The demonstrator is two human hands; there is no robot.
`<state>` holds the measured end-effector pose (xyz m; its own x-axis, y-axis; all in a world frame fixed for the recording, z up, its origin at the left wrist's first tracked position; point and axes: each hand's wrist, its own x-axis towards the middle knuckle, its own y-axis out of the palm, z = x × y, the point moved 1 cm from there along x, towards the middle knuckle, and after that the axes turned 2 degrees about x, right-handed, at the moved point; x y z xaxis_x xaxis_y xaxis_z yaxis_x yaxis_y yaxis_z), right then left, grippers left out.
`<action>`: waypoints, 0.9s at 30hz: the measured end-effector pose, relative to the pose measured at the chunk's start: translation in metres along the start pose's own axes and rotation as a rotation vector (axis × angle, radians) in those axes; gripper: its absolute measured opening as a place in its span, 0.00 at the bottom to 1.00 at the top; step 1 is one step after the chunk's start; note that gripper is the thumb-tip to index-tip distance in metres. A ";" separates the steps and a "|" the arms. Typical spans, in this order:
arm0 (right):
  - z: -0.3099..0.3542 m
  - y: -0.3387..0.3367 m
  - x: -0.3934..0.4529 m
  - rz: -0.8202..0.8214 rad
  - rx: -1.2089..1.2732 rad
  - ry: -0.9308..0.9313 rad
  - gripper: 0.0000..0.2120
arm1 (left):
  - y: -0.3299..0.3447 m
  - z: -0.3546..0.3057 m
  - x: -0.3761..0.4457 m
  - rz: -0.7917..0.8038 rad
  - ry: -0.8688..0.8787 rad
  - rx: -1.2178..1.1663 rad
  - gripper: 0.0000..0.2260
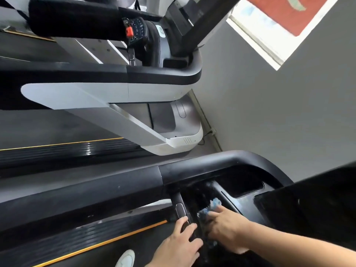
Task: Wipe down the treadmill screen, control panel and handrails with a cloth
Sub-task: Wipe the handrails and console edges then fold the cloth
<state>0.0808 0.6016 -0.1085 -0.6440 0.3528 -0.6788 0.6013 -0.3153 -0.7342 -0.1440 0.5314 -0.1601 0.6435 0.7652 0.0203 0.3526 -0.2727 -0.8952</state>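
Observation:
The view is tilted sideways. My right hand (pixel 224 225) presses a crumpled blue cloth (pixel 211 208) against the black control panel (pixel 204 193) of the near treadmill. My left hand (pixel 179 245) grips the short inner grip bar with the metal sensor plate (pixel 180 209), its fingers curled round the bar's lower end. The black handrail (pixel 115 189) runs left from the console and curves over it at the top. The dark screen (pixel 308 205) stands at the right edge. Part of the cloth is hidden under my right hand.
A second treadmill stands beyond, with its black handrail (pixel 96 71), white side frame (pixel 115 112), keypad (pixel 139 28) and red safety clip (pixel 129 31). A grey wall (pixel 269 112) and a framed picture (pixel 279 14) are at right. A white shoe (pixel 126 259) rests on the belt.

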 end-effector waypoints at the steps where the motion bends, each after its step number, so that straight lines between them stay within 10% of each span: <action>1: 0.002 -0.002 -0.015 -0.035 0.077 0.021 0.05 | -0.001 0.000 0.000 0.009 -0.006 0.004 0.11; 17: -0.008 -0.009 0.015 -0.476 0.230 0.384 0.09 | -0.019 -0.001 -0.006 0.139 0.003 -0.130 0.14; 23: -0.007 -0.060 0.051 -0.929 1.417 1.351 0.04 | -0.012 0.006 -0.005 0.216 0.030 -0.085 0.16; 27: 0.012 -0.095 0.108 -1.029 2.020 1.264 0.07 | -0.003 0.009 0.002 0.360 0.006 -0.066 0.24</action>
<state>-0.0510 0.6587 -0.1122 0.5160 0.6652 -0.5398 -0.8565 0.4108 -0.3125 -0.1497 0.5393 -0.1610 0.7384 0.6099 -0.2876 0.1462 -0.5612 -0.8147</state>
